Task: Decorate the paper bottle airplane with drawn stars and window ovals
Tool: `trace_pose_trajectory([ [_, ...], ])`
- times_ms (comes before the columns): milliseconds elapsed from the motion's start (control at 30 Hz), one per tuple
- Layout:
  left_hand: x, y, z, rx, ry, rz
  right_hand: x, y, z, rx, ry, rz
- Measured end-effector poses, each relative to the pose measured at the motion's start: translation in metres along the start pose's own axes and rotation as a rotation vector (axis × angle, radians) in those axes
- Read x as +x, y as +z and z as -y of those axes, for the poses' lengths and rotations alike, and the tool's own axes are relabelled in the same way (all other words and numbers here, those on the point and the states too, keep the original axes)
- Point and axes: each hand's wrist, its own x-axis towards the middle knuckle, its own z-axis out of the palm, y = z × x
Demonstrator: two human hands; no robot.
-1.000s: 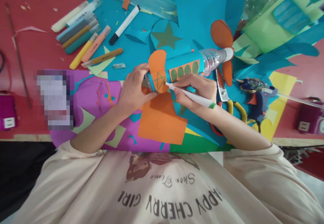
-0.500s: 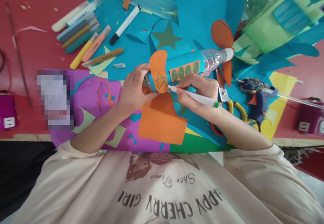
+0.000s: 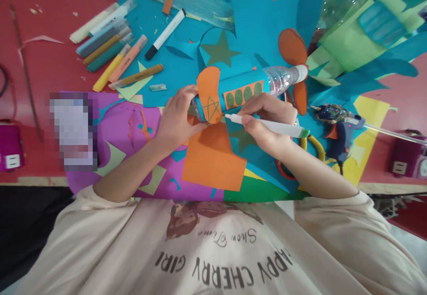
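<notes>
A plastic bottle wrapped in blue paper lies on its side, its white cap toward the right. My left hand grips its base end. An orange paper piece with rounded ends is on the bottle near that end and bears a green star outline. Farther along, an orange strip carries several green ovals. Between the fingers of my right hand is a white marker with a green end. Its tip points left, close to the orange piece; I cannot tell whether it touches. Orange paper blades stand by the cap.
Several markers lie at the upper left, near a pixelated phone-like object. Scissors with yellow-and-red handles are partly under my right arm. A blue glue gun rests at the right. Orange paper lies below the bottle.
My right hand has moved right with the marker, drawing its tip slightly away from the star outline. My left hand and the bottle stay nearly in place.
</notes>
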Motion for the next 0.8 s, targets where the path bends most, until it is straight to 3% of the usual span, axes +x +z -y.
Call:
trace_pose_trajectory([
  [233, 0.000, 0.000, 0.003, -0.036, -0.008, 0.016, 0.004, 0.006, 0.004, -0.051, -0.089, 0.150],
  [400, 0.000, -0.002, 0.002, -0.036, -0.016, 0.037, 0.005, 0.011, 0.003, -0.068, -0.161, 0.144],
  [800, 0.001, -0.003, 0.000, -0.025, -0.045, 0.035, 0.004, 0.011, 0.003, -0.096, -0.131, 0.152],
])
